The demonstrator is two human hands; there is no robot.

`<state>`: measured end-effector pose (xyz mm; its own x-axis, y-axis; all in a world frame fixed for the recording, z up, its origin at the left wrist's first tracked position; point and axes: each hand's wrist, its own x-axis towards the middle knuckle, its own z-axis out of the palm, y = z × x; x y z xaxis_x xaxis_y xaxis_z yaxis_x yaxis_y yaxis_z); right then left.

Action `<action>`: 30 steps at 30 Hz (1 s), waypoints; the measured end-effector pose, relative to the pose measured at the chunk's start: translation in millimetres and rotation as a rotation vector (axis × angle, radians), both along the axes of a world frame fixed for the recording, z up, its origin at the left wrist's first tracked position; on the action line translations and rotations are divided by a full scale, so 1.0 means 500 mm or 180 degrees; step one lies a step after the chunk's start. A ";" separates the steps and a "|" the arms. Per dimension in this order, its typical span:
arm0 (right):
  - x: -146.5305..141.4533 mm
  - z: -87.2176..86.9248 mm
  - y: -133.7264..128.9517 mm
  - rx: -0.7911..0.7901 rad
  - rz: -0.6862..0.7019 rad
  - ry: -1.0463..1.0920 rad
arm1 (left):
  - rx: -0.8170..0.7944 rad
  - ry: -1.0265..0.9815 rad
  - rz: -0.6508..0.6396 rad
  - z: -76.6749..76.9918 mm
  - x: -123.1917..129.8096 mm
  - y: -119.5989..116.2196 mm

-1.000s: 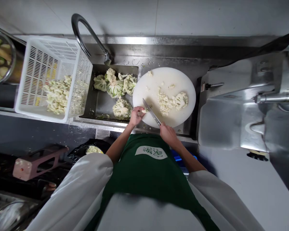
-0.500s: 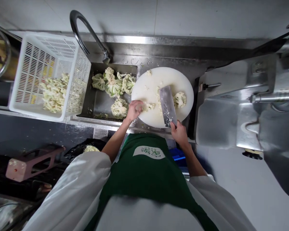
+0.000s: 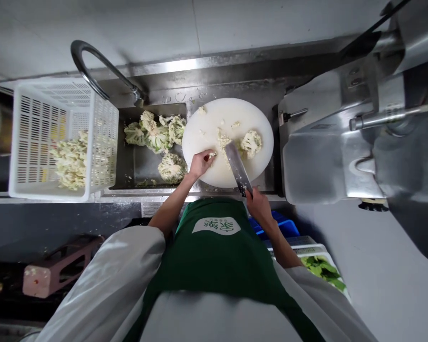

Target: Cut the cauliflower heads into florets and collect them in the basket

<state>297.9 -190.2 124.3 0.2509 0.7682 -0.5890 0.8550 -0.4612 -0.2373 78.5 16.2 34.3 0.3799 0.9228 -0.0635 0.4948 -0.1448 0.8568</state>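
Observation:
My right hand (image 3: 259, 207) grips the handle of a cleaver (image 3: 238, 167), whose wide blade slants over the round white cutting board (image 3: 199, 135). At the board's left front, my left hand (image 3: 201, 164) is closed on a small cauliflower floret (image 3: 211, 155). Between that hand and the blade lie chopped cauliflower bits (image 3: 222, 142). A larger cauliflower piece (image 3: 251, 144) rests on the board to the right of the blade. In the sink left of the board are several cauliflower chunks (image 3: 171, 167).
A white plastic basket (image 3: 92, 173) holding cut florets (image 3: 71, 161) stands left of the sink (image 3: 142, 166). A curved faucet (image 3: 103, 61) arches above it. Right of the board sits a metal slicing machine (image 3: 314, 161). Low on the right are a blue container (image 3: 285, 227) and leafy greens (image 3: 324, 271).
The view has shifted, moving the scene leftward. My left hand now pinches a floret near the blade. The cleaver's blade has turned more edge-on and lies closer to the left hand.

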 end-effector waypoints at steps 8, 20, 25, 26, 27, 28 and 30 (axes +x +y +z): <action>-0.005 0.005 -0.011 -0.0267 0.0314 0.0030 | -0.0871 -0.0604 0.0541 0.009 0.014 -0.005; -0.005 0.016 0.019 -0.0335 0.0687 0.0024 | -0.0692 -0.0290 0.1100 0.005 0.020 -0.017; -0.013 0.015 0.023 -0.0407 0.0819 0.0022 | 0.0236 -0.0002 0.0912 -0.003 -0.001 -0.017; -0.013 0.014 0.024 -0.0414 0.0846 -0.0007 | 0.0286 -0.0049 0.0872 -0.005 -0.003 -0.017; -0.013 0.013 0.025 -0.0411 0.0870 -0.0032 | 0.0286 -0.0093 0.0842 -0.007 -0.004 -0.016; -0.012 0.011 0.027 -0.0396 0.0895 -0.0044 | 0.0260 -0.0124 0.0814 -0.009 -0.004 -0.015; -0.007 0.007 0.032 -0.0364 0.0943 -0.0068 | 0.0232 -0.0158 0.0766 -0.012 -0.003 -0.010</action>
